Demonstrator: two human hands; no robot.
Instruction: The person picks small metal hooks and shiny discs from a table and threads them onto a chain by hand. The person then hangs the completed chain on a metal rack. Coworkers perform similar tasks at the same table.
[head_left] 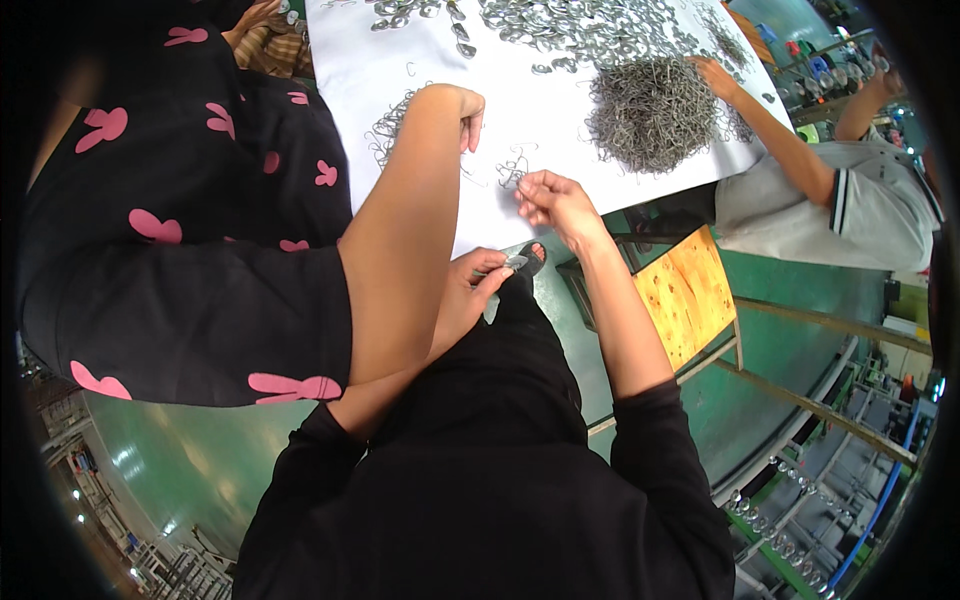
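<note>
Three people share a long white table [540, 150]. Its surface is smooth and matte, and it is strewn with metal parts: a big tangled heap of grey wire clips [652, 112] toward the far side, springy and bristling, and a flatter scatter of shiny oval metal rings [560, 28] along the top edge. A person in a black dress with pink shapes leans an arm [400, 230] over the table from the left, and another person in a grey shirt reaches a hand [716, 76] into the heap from the right.

Nearer, a thin drift of loose wire pieces [512, 170] lies on the white surface just beyond the wearer's right hand [556, 205]. That hand hovers at the table's edge with fingers curled and pinched together; it seems to be picking up or holding one fine wire, though the piece is too small to tell for certain.

The left hand [470, 285] sits lower, below the table edge, with thumb and fingertips closed on a small flat silvery metal piece [517, 262].

By the look of it, the work is at the joining step: a wire picked from the drift is brought to the held piece. Fitting them would call for a fine, steady pinch and close alignment of two very small parts.
</note>
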